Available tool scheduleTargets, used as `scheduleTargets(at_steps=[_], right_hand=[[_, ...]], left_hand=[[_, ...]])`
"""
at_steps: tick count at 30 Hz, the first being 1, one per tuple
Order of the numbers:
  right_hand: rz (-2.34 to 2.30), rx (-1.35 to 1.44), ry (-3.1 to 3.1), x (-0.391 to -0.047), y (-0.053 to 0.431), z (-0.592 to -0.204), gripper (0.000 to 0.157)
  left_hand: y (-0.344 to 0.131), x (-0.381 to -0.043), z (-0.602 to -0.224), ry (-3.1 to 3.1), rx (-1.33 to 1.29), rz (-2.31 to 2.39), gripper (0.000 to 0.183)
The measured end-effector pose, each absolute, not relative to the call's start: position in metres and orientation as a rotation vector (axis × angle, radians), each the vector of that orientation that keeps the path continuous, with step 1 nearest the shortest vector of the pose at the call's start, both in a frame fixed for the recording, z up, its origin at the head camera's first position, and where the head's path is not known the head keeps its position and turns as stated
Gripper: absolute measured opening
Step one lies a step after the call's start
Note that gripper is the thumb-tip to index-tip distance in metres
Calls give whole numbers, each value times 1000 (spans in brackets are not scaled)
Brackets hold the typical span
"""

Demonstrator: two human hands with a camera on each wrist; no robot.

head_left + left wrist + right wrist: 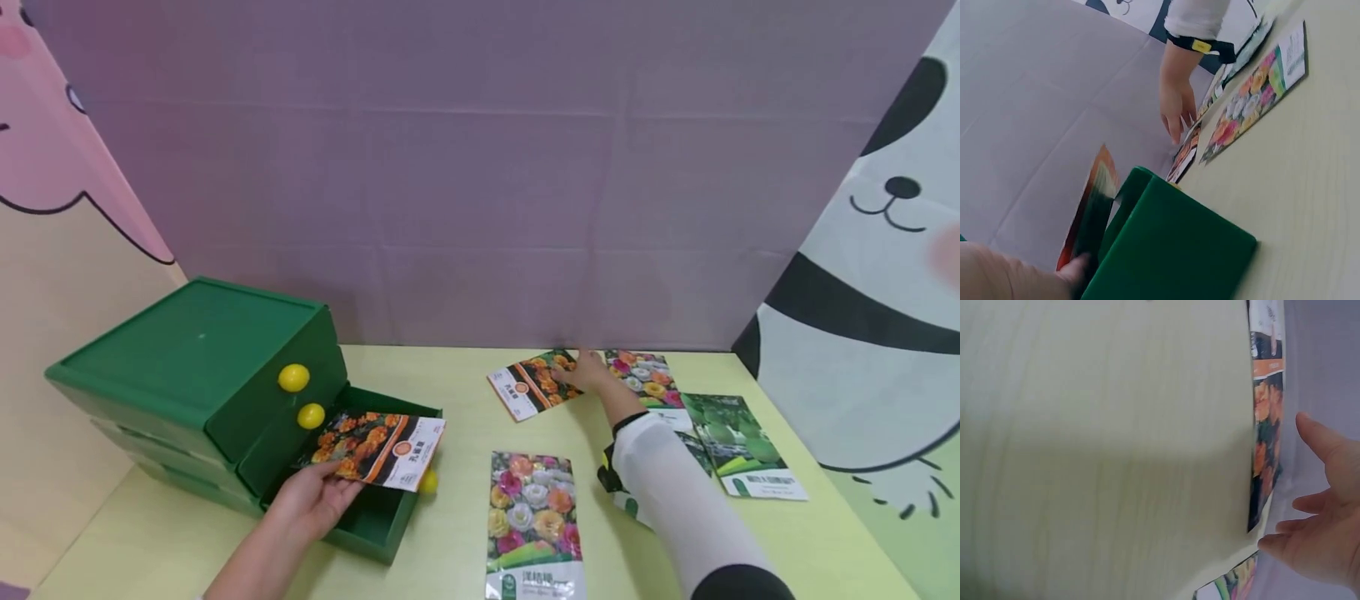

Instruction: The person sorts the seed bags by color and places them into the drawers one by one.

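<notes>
My left hand (318, 500) pinches a seed packet with orange flowers (378, 446) by its near edge, over the pulled-out bottom drawer (386, 525) of a green drawer box (195, 358). In the left wrist view the packet (1090, 200) stands on edge beside the drawer's wall (1175, 244). At the back of the table my right hand (592, 375) reaches over a second orange-flower packet (528, 387). The right wrist view has that hand (1329, 512) with fingers spread and extended, apart from the packet (1266, 419) lying flat.
A packet with mixed flowers (534, 517) lies front centre, and another (645, 379) at the back right. A green-pictured packet (742, 442) lies right of my sleeve, which covers others partly. Yellow round knobs (294, 377) stick out from the drawer fronts. A purple cloth wall (480, 208) rises behind.
</notes>
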State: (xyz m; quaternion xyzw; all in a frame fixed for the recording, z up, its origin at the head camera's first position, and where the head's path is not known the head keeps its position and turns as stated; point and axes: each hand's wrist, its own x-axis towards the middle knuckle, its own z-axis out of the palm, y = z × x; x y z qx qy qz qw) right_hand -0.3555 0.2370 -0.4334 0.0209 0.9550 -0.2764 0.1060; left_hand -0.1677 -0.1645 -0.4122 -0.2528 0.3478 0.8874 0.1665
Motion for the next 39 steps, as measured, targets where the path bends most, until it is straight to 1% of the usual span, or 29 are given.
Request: scheduleTargets(at_steps=[7, 11, 14, 19, 26, 29, 30, 32, 33, 36, 37, 39], right_hand=[[-469, 61, 2857, -358, 238, -439, 85], [-263, 45, 2886, -358, 235, -441, 87], [-148, 56, 2879, -358, 234, -442, 92], [-187, 91, 2829, -360, 234, -446, 96], [-193, 45, 2861, -361, 233, -445, 89], [-164, 52, 2856, -365, 231, -444, 90], [-149, 56, 2853, -368, 232, -446, 93], [-120, 69, 2846, -378, 237, -456, 101], [-90, 44, 2886, -389, 245, -470, 108], [-136, 61, 2913, -421, 266, -509, 122], [-192, 78, 2925, -430, 273, -521, 120], [-286, 107, 3017, -444, 285, -543, 123]], left_hand=[[-168, -175, -418, 802, -809, 2626, 59], [-170, -180, -419, 760, -834, 2622, 59], [-172, -182, -421, 777, -858, 2583, 58], [-171, -186, -422, 902, -841, 2532, 57], [-169, -186, -419, 1003, -842, 2510, 60], [-166, -183, -413, 1009, -861, 2519, 63], [-164, -182, -411, 1013, -867, 2523, 64], [-163, -180, -407, 1034, -860, 2527, 67], [-162, -179, -405, 1050, -861, 2527, 68], [-162, -176, -402, 1112, -853, 2515, 72], [-162, -175, -401, 1132, -842, 2510, 72], [-164, -174, -399, 1188, -814, 2494, 72]])
